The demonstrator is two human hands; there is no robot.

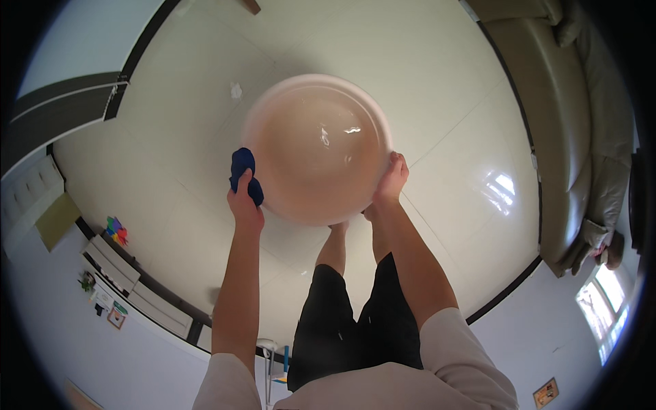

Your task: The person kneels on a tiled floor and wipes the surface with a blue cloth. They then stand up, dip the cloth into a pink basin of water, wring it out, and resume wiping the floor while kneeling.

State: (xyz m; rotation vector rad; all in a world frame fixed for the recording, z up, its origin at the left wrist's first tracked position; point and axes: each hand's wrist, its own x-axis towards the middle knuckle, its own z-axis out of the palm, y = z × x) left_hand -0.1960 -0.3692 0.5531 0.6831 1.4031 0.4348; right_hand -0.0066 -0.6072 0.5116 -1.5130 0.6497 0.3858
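A round, pale pink basin, probably plastic, is held up in front of my legs over the tiled floor. Cloudy water with bright reflections lies in it. My left hand grips a bunched dark blue cloth against the left side of the basin. The thumb lies across the cloth; whether the fingers beneath also hold the rim is hidden. On the opposite side, my right hand grasps the rim, its fingers curled around the outer edge.
Glossy tiles surround me, with a white scrap beyond the basin. A leather sofa runs along the right. At lower left stand a low white cabinet and a multicoloured object. A dark doorway edge is at upper left.
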